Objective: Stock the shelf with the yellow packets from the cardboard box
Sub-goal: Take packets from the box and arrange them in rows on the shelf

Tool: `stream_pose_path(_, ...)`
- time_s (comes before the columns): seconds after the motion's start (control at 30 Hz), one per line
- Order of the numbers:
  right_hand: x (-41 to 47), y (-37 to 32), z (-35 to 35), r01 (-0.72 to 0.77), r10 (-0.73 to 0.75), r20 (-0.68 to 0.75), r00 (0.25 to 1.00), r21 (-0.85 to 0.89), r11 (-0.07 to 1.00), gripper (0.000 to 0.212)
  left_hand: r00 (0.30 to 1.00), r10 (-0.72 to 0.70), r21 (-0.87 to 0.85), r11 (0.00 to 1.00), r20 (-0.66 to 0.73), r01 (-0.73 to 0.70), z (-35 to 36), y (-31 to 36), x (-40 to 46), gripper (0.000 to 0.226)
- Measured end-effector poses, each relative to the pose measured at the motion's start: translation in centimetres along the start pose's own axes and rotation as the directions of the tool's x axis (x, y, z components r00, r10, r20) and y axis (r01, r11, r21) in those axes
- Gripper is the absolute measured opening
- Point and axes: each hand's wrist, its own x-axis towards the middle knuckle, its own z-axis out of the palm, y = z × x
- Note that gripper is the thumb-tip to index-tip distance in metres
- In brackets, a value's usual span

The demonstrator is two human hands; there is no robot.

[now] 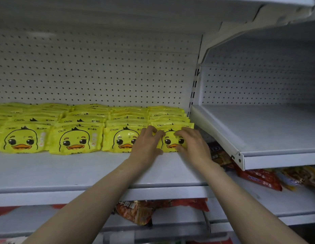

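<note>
At shelf [100,171] front: left hand [146,145] and right hand [192,143] grasping end packet [170,140] by its sides. Probably light, soft, slick film; best held at edges.

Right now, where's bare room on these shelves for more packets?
Free: the white shelf strip in front of the yellow packets, and the adjacent shelf to the right. Crowded: packet rows back to the pegboard; both hands, left and right, hold the rightmost front packet.

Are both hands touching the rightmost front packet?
Touching. The head view shows the left hand and right hand holding the rightmost front packet by its side edges, fingers overlapping its face.
</note>
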Motion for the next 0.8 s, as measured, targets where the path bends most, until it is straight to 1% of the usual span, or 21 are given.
stream_pose_path(0.13, 0.7, 0.2, 0.0, 0.013, -0.013, -0.002, 1.000, -0.013, 1.000, 0.045, 0.999, 0.010, 0.056, 0.998, -0.040, -0.008, 0.2, 0.0, 0.6, 0.072)
stream_pose_path(0.23, 0.9, 0.7, 0.0, 0.016, -0.016, 0.002, 1.000, -0.064, 0.998, 0.054, 0.997, 0.052, 0.105, 0.993, -0.059, -0.045, -0.1, 0.0, 0.9, 0.089)
stream_pose_path(0.3, 0.9, 1.1, 0.0, 0.032, -0.032, -0.003, 0.999, -0.069, 0.997, 0.068, 0.998, 0.060, 0.072, 0.996, -0.017, -0.058, -0.3, -0.2, 1.2, 0.099)
stream_pose_path(0.37, 1.1, 1.5, 0.1, 0.069, -0.067, 0.034, 0.997, -0.046, 0.997, 0.082, 0.997, 0.051, 0.021, 0.998, 0.053, -0.052, -0.4, -0.4, 1.6, 0.107)
stream_pose_path(0.43, 1.4, 1.6, 0.0, 0.092, -0.090, 0.088, 0.992, -0.025, 0.995, 0.087, 0.991, 0.058, 0.016, 0.998, 0.123, -0.060, -0.5, -0.6, 2.1, 0.112)
stream_pose_path(0.53, 1.8, 1.6, -0.1, 0.064, -0.067, 0.165, 0.984, 0.020, 0.998, 0.089, 0.987, 0.041, 0.037, 0.998, 0.157, -0.048, -0.6, -0.7, 2.5, 0.114)
stream_pose_path(0.67, 2.7, 1.7, 0.2, 0.095, -0.107, 0.186, 0.977, 0.072, 0.993, 0.091, 0.988, -0.002, 0.045, 0.999, 0.152, -0.005, -0.7, -0.8, 2.7, 0.117)
stream_pose_path(0.8, 3.0, 1.6, 0.1, 0.113, -0.129, 0.201, 0.971, 0.086, 0.990, 0.091, 0.991, 0.002, 0.067, 0.998, 0.137, -0.011, -0.8, -1.0, 2.8, 0.118)
